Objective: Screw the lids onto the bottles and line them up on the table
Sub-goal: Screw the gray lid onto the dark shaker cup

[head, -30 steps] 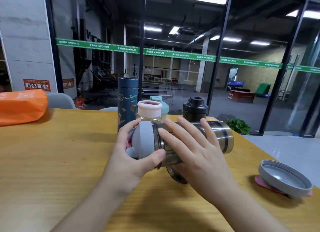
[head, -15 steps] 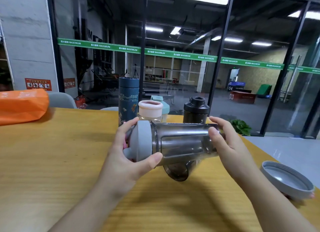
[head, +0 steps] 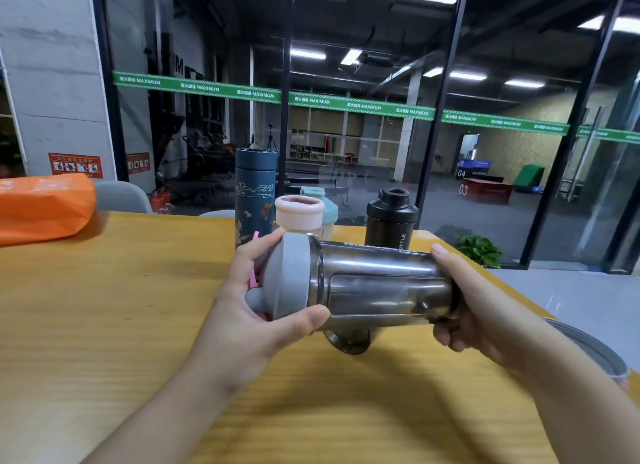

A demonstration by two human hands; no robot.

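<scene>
Smoky translucent bottle (head: 377, 287) held sideways above table (head: 104, 308). Left hand (head: 256, 311) grips grey lid (head: 289, 276); right hand (head: 474, 311) wraps bottle base. Lid seated on neck.

Your left hand (head: 242, 311) and right hand (head: 485, 311) are bare, no gloves, rings or watch on show. Both forearms are uncovered right down to the frame's edge, with no sleeve visible; fingernails are short and unpainted.

Wooden table (head: 104, 325) — bottles (head: 390, 221), orange bag (head: 41, 205)
</scene>
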